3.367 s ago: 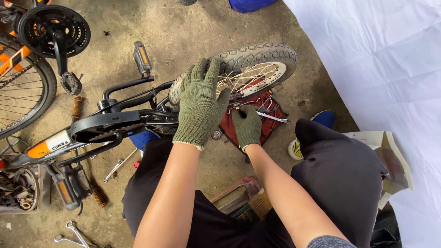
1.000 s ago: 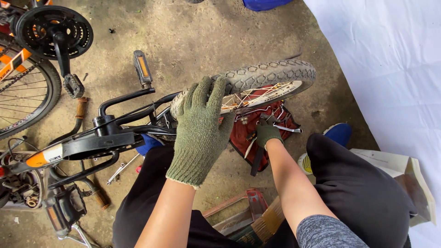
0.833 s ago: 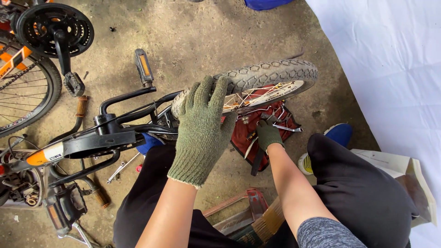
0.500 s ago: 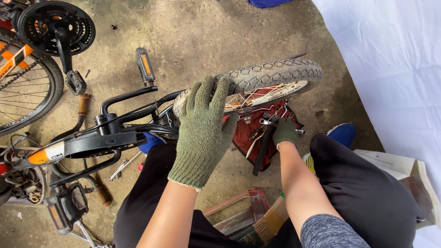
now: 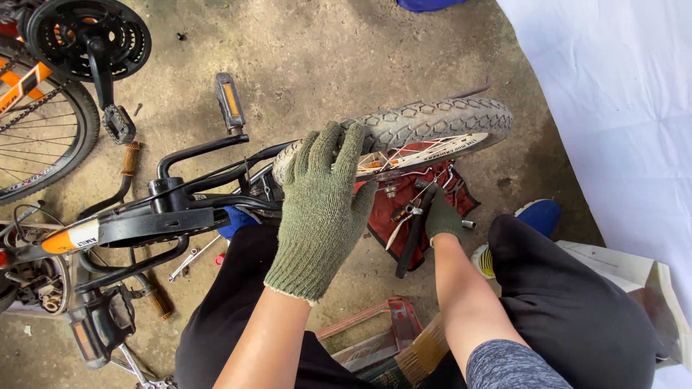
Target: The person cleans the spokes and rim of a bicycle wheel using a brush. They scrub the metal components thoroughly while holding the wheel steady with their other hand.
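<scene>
On the concrete floor, a small bike lies flat, its black frame (image 5: 144, 220) to the left, its wheel (image 5: 425, 130) in front of the knees. Left hand (image 5: 321, 209), green glove, lies spread over the tyre (image 5: 447, 119), fingers draped over the tread, open palm pressing, not clenched. Right hand (image 5: 441, 220), gloved too, is closed round a dark-handled tool (image 5: 411, 238) below the rim, near the hub; jaw end of the tool too cluttered to read. Red cloth (image 5: 393, 220) with loose bits lies under the wheel. Second bike's wheel (image 5: 43, 137) and chainring (image 5: 86, 36) upper left, pedal (image 5: 229, 101) above the frame, spanner (image 5: 189, 257) on the floor.

Handling: wheel looks light, rim stiff, tyre grippy and a bit soft; spokes thin, bendable. Best held at the tyre or rim, not the spokes.
</scene>
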